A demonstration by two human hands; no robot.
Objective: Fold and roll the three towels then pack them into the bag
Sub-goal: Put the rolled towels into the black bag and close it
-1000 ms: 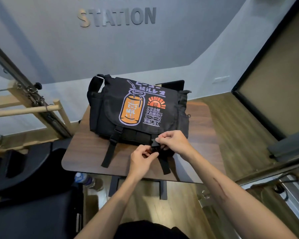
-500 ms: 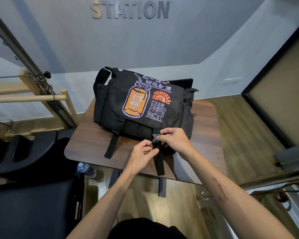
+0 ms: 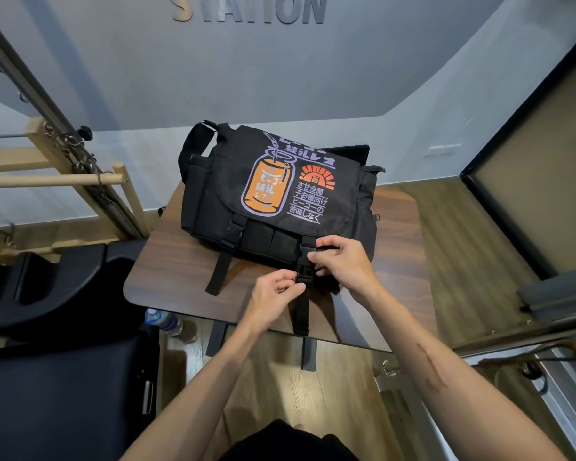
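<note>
We find the black fabric messenger bag with the orange can print (image 3: 280, 194) lying on the dark wood-grain tabletop (image 3: 167, 277), its printed flap folded down over the front. No towels are visible anywhere in view; we judge that they are already inside the bag, though the closed flap hides the interior and we cannot confirm it. The work in hand is the closing of the bag. The black plastic buckle on the bag's left-hand strap (image 3: 230, 232) appears joined, with its loose black webbing strap tail (image 3: 218, 277) trailing onto the tabletop. We observe both hands at the black plastic buckle on the right-hand strap (image 3: 304, 261). The left hand (image 3: 273, 297) has its grip narrow, thumb and fingertips pinching the lower half of that buckle from the side. The right hand (image 3: 343, 264) has its grip curled over the upper half, fingers pressing it down from above. Whether the two halves are fully seated is hidden by the fingers. We assess the task as near its end. The next move, in our judgement, calls for pushing the halves squarely together until they latch, keeping the strap straight, then letting go with both hands.
</note>
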